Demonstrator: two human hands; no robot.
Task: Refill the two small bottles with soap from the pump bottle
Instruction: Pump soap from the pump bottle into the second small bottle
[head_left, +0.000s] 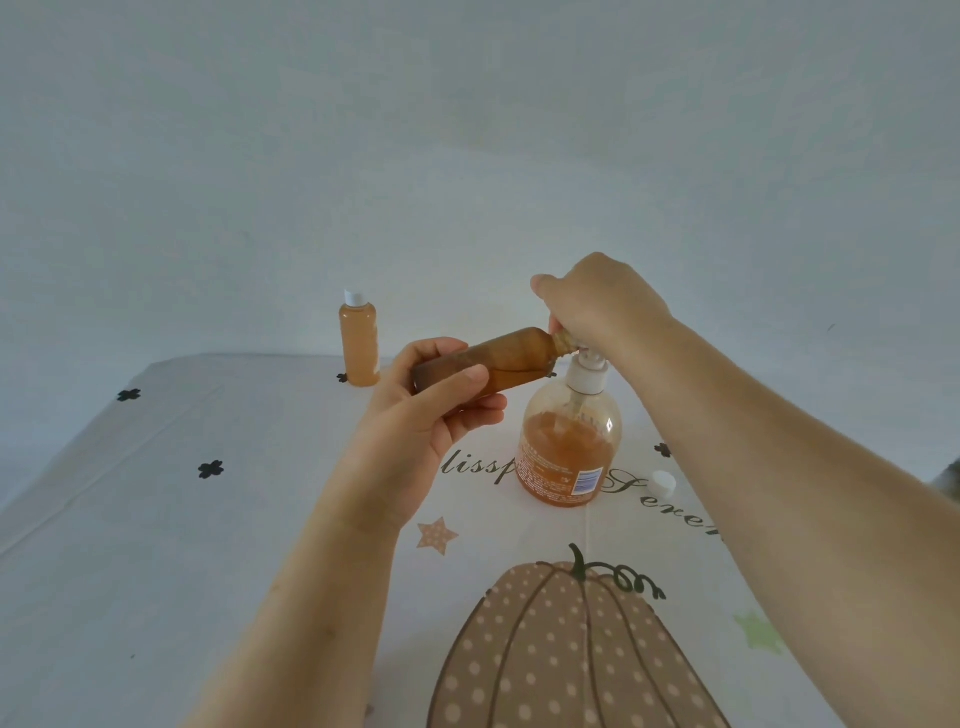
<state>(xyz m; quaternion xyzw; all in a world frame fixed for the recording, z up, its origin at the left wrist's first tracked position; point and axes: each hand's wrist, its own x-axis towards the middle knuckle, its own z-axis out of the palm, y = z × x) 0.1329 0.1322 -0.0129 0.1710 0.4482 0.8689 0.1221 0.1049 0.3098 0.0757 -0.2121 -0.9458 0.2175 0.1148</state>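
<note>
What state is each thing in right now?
Pump bottle: upright, roughly two-thirds full.
Held bottle: uncapped, tilted, mouth at the pump's spout, some soap inside.
Far bottle: upright, capped, nearly full.
Cap: loose on the table.
Left hand: grips held bottle.
Right hand: curled over the pump head.

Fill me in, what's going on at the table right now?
A person is refilling one small bottle. The left hand grips it tilted sideways, open neck at the nozzle of the pump bottle; the right hand is curled over the pump head. The other small bottle stands capped, holding orange soap, farther back. A loose white cap lies right of the pump bottle.
</note>
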